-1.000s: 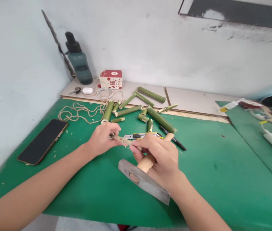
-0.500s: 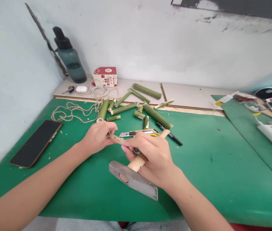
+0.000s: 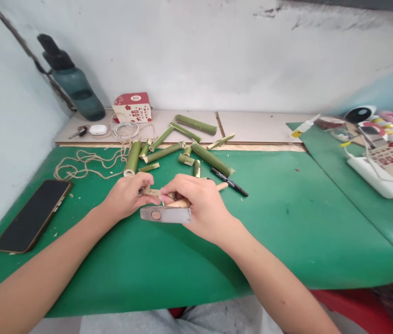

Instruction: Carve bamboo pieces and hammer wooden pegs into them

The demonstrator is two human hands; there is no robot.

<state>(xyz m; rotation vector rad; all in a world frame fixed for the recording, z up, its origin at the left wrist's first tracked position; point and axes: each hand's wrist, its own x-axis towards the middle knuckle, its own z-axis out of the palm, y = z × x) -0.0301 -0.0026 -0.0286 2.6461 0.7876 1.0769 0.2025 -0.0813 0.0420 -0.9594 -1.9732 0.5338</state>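
Observation:
My left hand (image 3: pixel 126 195) is closed round one end of a small pale bamboo strip (image 3: pixel 151 191) just above the green mat (image 3: pixel 286 232). My right hand (image 3: pixel 201 204) grips the wooden handle of a hammer (image 3: pixel 165 214), whose grey steel head points left under the strip, and its fingertips also pinch the strip's other end. The two hands meet over the middle of the mat. Behind them lie several green bamboo pieces (image 3: pixel 212 159) and a black marker (image 3: pixel 230 181).
A black phone (image 3: pixel 32 215) lies at the left, with loose twine (image 3: pixel 81 164) behind it. A dark bottle (image 3: pixel 74 88), a red-and-white box (image 3: pixel 132 107), an earbud case (image 3: pixel 98 129) and keys stand at the back. A power strip (image 3: pixel 377 178) and craft clutter fill the right.
The hammer head has swung up and left, closer under the strip. My hands have drawn nearer together, hiding the utility knife behind them. The view has shifted down and right.

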